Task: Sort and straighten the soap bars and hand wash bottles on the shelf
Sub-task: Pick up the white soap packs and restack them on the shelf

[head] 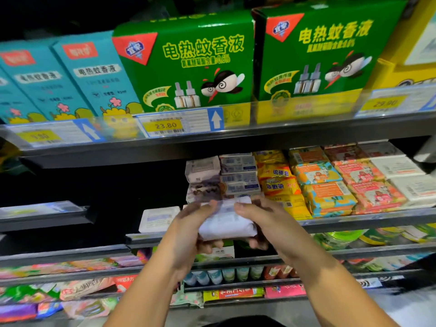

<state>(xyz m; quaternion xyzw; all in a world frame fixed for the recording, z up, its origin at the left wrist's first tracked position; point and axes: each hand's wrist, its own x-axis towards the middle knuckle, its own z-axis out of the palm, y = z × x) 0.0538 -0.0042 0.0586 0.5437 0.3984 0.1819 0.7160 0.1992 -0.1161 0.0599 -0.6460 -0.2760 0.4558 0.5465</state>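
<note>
Now left hand (pixel 191 232), right hand (pixel 265 220) hold, probably, soap (pixel 227 224).

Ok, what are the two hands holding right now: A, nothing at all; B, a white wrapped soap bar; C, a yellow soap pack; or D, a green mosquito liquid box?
B: the left hand and the right hand both grip the white wrapped soap bar between them.

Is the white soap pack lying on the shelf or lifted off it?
Off it: left hand and right hand grip the white soap pack in front of the shelf.
</note>
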